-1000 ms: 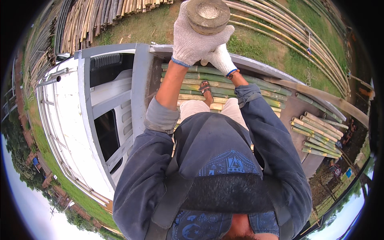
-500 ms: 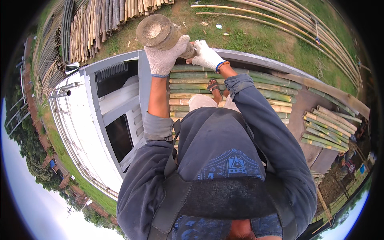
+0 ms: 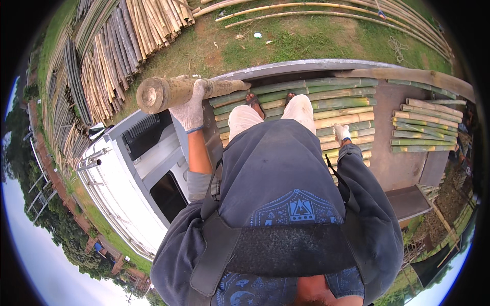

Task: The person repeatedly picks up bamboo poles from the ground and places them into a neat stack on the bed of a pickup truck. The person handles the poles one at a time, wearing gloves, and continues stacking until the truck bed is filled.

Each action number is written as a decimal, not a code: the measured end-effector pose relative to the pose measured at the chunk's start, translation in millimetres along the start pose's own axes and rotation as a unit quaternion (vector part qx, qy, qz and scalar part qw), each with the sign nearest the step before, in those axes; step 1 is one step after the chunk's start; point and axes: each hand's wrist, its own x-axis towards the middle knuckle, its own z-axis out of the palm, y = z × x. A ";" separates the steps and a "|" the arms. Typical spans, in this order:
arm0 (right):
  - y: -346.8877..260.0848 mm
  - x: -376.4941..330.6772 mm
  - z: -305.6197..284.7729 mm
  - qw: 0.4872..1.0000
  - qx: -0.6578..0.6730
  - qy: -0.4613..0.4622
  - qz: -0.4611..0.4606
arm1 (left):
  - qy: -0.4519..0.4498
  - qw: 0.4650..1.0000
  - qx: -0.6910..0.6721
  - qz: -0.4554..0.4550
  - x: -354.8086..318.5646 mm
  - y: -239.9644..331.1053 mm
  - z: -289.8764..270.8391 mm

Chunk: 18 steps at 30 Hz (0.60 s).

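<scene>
A thick, tan bamboo pole point(image 3: 168, 93) slants across the front left, its closed round end at the left and its narrower end by the truck bed's side wall. My left hand point(image 3: 191, 109), in a white knitted glove, is closed around it near the thick end. My right hand point(image 3: 343, 133), also gloved, hangs at my right side above the bamboo pieces point(image 3: 344, 113) lying in the bed. Its fingers look loosely extended with nothing in them, and whether they touch the bamboo I cannot tell. My sandalled feet stand on those pieces.
A white truck cab point(image 3: 115, 191) with a grey frame is on the left. The bed's side wall point(image 3: 306, 64) curves ahead. A smaller bamboo stack point(image 3: 426, 125) lies at the right of the bed. Beyond are piled poles point(image 3: 109, 56) and long poles point(image 3: 306, 14) on grass.
My right hand has let go of the bamboo pole and swung back to my right side. The pole's thick end has moved left and down, still in my left hand.
</scene>
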 end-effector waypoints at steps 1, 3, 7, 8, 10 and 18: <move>27.0 0.2 -22.3 0.991 -0.028 -0.125 0.028 | 0.008 1.000 -0.011 0.004 0.1 1.4 3.8; 78.7 -21.8 -35.1 0.995 0.055 -0.063 0.062 | 0.025 1.000 -0.003 -0.018 -0.8 3.6 10.3; 127.8 -73.3 -48.4 0.988 0.073 -0.128 0.039 | 0.056 0.996 -0.057 -0.037 -3.0 5.0 17.6; 136.6 -87.8 -45.3 0.980 0.123 -0.138 0.074 | 0.054 0.995 -0.058 -0.062 -2.0 5.7 17.8; 152.6 -120.5 -21.9 0.980 0.189 -0.046 0.037 | 0.027 0.994 -0.077 -0.072 -2.2 4.5 19.1; 172.4 -193.3 13.9 0.982 -0.004 -0.165 -0.092 | 0.120 0.988 -0.044 -0.082 10.3 6.4 39.8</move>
